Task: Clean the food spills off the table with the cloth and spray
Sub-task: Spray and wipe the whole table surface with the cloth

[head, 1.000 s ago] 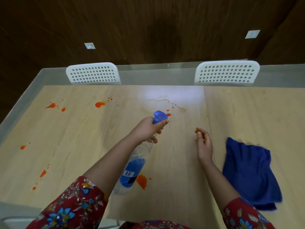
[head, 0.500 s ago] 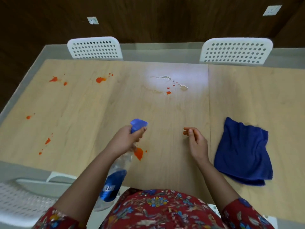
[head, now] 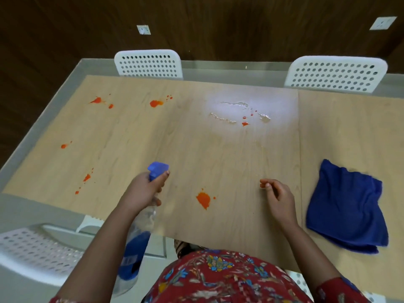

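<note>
- So, your left hand (head: 142,191) gripped the spray bottle (head: 134,246) at its neck. Your fingers were wrapped round it, with one up against the blue nozzle (head: 158,169), which pointed toward 12 o'clock over the table (head: 218,154).
- The biggest orange spill (head: 203,199) lay between your hands, at about 3 o'clock from your left hand and 9 o'clock from your right hand (head: 278,199). It touched neither.
- The blue cloth (head: 345,206) lay crumpled on the table at 3 o'clock from your right hand, near it but apart.
- A wet patch (head: 236,113) with small red drops sat toward 12 o'clock. Further orange spots (head: 156,103) were scattered from 9 to 11 o'clock of your left hand.
- The bottle's body was blurred and ran toward 6 o'clock alongside your left forearm, which hid part of its base. Its label could not be read.
- Your right hand was loosely curled and held nothing, with the thumb and forefinger tips close together. Whether it rested on the table or hung just above it could not be told.
</note>
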